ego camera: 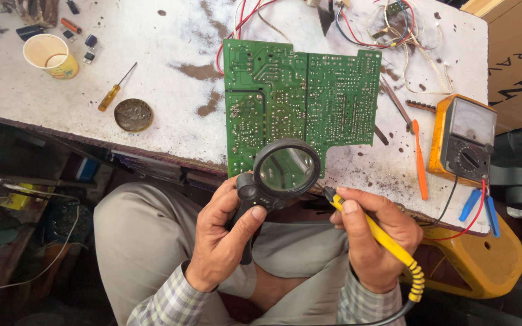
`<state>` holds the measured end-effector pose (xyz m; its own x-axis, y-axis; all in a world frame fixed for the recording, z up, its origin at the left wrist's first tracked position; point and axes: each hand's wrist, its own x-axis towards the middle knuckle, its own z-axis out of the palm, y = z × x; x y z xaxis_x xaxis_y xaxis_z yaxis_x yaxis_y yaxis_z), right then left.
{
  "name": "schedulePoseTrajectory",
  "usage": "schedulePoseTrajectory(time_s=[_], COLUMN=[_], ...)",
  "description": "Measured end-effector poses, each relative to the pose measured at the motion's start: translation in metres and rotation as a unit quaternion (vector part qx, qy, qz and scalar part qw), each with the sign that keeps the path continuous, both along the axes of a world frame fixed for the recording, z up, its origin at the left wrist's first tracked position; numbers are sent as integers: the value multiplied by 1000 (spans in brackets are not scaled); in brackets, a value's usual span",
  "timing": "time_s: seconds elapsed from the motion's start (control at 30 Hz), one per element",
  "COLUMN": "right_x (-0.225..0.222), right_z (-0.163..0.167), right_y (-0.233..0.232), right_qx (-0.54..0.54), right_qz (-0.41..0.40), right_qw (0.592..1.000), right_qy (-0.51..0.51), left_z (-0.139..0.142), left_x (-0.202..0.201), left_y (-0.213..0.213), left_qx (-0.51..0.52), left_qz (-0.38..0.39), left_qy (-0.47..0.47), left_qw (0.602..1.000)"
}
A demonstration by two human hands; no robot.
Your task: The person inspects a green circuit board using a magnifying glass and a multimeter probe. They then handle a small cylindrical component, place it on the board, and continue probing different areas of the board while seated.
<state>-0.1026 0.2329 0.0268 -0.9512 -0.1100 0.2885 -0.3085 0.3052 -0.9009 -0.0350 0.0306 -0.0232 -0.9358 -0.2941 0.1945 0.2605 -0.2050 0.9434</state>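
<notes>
At the bottom of the frame we see our checked sleeves and our knees in light trousers, and just above them our left hand (222, 238), its fingers curled tight around the black handle of a magnifying glass (285, 169), thumb lying along the grip. The round lens sits in the lower middle of the frame, over the lower edge of a green circuit board (300, 99). To the right of it our right hand (373, 241) is closed pen-fashion on a yellow soldering iron (388, 241), thumb and forefinger pinching it near the front; its tip points up and left to the rim of the lens, beside the board's lower edge, and its ribbed yellow tail and black cable run off the lower right. The board lies solder side up in the middle of the frame on a stained white worktable (164, 42), its near edge reaching the table's front edge. Right of the board lie an orange-handled tool (419, 160) and, near the right edge, an orange analogue multimeter (463, 139) with red and black leads and blue clips. Left of the board we see a round brown tin (133, 115) and a small yellow-handled screwdriver (115, 89). In the upper left stands a paper cup (49, 55), and at the top right lies a tangle of red and white wires (394, 27)
</notes>
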Motion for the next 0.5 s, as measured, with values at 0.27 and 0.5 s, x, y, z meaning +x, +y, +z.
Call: schedulePoseTrajectory(time_s=[0.27, 0.5], right_x=[6, 9], right_z=[-34, -130], right_y=[36, 112], right_qx=[-221, -652], right_qz=[-25, 26], right_qw=[974, 729], right_qy=[-44, -207], left_z=[-1, -2], left_x=[1, 1], left_y=[-1, -1], left_qx=[4, 22], left_qz=[1, -10], left_qy=[-3, -2], left_qw=[1000, 1000])
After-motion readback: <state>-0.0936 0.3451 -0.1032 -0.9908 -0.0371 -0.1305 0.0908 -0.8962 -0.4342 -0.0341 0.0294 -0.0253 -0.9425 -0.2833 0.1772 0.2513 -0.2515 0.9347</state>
